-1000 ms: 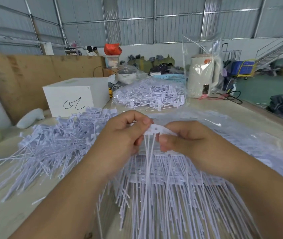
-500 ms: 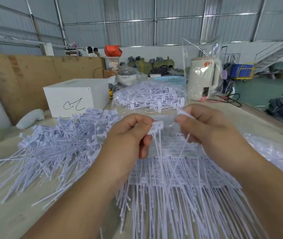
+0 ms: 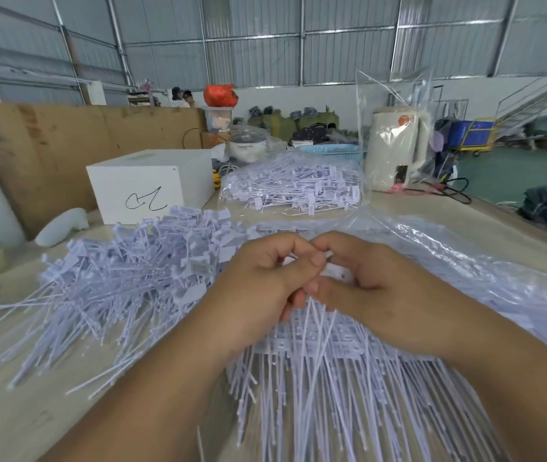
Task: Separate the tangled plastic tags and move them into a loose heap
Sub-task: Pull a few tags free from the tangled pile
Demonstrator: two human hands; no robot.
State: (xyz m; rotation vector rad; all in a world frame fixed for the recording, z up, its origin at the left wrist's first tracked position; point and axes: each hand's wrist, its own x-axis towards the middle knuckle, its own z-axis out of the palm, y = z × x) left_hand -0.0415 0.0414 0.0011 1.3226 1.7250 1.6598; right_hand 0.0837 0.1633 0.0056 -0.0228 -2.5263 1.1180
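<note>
Pinching one small tag cluster (image 3: 335, 273) mid-frame, left hand (image 3: 265, 288) and right hand (image 3: 382, 295) met; next, I'd say, pulling apart toward the loose heap (image 3: 125, 278) at left.

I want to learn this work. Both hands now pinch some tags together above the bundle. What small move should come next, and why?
Probably pull the hands apart: the left hand and right hand meet on a few white tags whose strands hang joined, and the loose heap lies left, ready to receive them.

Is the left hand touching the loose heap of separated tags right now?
Cannot tell. In the head view the left hand overlaps the loose heap edge; no gap or contact shows.
</note>
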